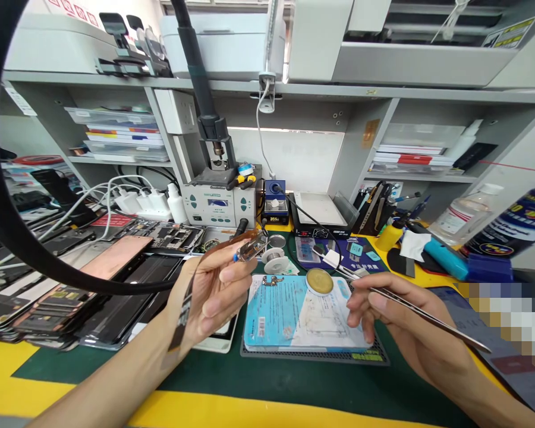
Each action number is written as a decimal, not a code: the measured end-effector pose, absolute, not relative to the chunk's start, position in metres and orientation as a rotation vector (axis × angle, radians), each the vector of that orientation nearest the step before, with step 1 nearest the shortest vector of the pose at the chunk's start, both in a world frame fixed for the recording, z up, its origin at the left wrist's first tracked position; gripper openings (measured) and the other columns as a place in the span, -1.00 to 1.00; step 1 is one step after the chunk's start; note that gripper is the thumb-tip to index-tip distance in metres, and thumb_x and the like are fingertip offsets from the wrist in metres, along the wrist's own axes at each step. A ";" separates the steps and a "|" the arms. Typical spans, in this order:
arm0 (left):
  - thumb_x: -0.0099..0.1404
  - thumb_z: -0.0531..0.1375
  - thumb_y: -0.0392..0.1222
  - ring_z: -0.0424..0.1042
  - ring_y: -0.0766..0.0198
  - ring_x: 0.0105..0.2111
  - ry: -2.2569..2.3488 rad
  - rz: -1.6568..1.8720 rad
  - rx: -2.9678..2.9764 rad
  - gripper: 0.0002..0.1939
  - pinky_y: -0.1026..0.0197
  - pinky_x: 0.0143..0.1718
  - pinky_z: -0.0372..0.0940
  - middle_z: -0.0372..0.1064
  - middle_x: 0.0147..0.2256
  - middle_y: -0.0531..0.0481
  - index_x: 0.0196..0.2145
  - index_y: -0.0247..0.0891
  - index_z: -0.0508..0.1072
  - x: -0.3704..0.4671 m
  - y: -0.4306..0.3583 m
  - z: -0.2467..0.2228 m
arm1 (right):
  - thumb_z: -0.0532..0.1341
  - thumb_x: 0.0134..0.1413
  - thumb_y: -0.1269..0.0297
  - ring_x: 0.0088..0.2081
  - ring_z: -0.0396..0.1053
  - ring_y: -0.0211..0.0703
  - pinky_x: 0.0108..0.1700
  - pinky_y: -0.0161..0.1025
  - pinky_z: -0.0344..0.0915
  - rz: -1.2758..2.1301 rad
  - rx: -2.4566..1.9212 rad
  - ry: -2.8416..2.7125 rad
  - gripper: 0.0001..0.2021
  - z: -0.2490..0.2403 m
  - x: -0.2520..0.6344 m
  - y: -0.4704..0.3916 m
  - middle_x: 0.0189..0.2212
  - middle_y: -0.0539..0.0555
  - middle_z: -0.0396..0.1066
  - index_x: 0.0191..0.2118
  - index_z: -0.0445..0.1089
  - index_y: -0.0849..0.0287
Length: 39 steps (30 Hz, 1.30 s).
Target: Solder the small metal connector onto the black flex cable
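Observation:
Raised over the left side of the blue-and-white box (271, 318), my left hand (218, 291) pinches a small metallic phone part with a flex cable (251, 247). Its brown ribbon runs back over the fingers, and a dark strip hangs by the wrist. My right hand (401, 321), right of the box, holds metal tweezers (432, 318) between thumb and fingers, tips pointing left. On the box lie a round gold-coloured tin (320, 282) and a small metal bracket-like piece (273, 280). Just behind the box sits a solder spool (275, 261).
Stacked phone parts (116, 291) fill the left side. A hot air station (220, 205) and a soldering station (275, 205) stand behind. A black ring (0, 178) crosses the upper left. At right are a clear bottle (466, 214) and a dark blue spray can (517, 226).

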<state>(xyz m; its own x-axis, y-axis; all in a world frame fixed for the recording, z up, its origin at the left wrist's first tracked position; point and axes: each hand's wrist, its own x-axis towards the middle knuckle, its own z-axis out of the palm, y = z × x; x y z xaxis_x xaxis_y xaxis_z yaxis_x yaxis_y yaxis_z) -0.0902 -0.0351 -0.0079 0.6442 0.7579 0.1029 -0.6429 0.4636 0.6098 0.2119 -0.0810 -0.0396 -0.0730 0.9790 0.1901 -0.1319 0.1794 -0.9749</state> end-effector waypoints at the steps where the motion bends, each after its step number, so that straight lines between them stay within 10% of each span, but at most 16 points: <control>1: 0.57 0.00 -0.27 0.04 0.49 -0.85 0.199 0.885 0.651 -0.58 0.46 -0.82 0.27 0.17 -0.68 0.14 -0.49 -0.27 0.32 -0.090 -0.035 -0.007 | 0.47 0.21 0.10 -0.40 0.61 -0.04 -0.51 -0.32 0.48 1.188 -0.939 -1.257 -0.79 -0.039 0.212 -0.081 -0.36 0.18 0.62 -0.14 0.69 0.10; 14: 0.49 -0.08 -0.47 0.19 0.42 -0.84 0.333 0.993 0.550 -0.66 0.44 -0.81 0.28 0.28 -0.62 0.15 -0.13 -0.32 0.48 -0.081 -0.039 0.003 | 0.46 0.23 0.12 -0.39 0.61 -0.05 -0.50 -0.32 0.49 1.195 -0.927 -1.264 -0.80 -0.040 0.214 -0.084 -0.35 0.16 0.62 -0.13 0.68 0.09; 39: 0.50 0.25 0.05 0.31 0.34 -0.76 0.750 1.116 1.303 -0.67 0.35 -0.71 0.32 0.39 -0.64 0.18 0.04 -0.19 0.34 -0.068 -0.048 -0.023 | 0.46 0.23 0.14 -0.39 0.61 -0.03 -0.49 -0.29 0.49 1.223 -0.930 -1.257 -0.82 -0.037 0.211 -0.083 -0.35 0.16 0.63 -0.14 0.68 0.10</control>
<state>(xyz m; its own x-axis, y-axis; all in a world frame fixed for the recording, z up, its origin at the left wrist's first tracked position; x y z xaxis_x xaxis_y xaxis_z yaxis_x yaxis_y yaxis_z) -0.0685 -0.0476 -0.0226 0.3306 0.9309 0.1554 -0.2078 -0.0889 0.9741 0.2114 -0.0835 -0.0372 -0.0944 0.9801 0.1748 -0.1480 0.1599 -0.9760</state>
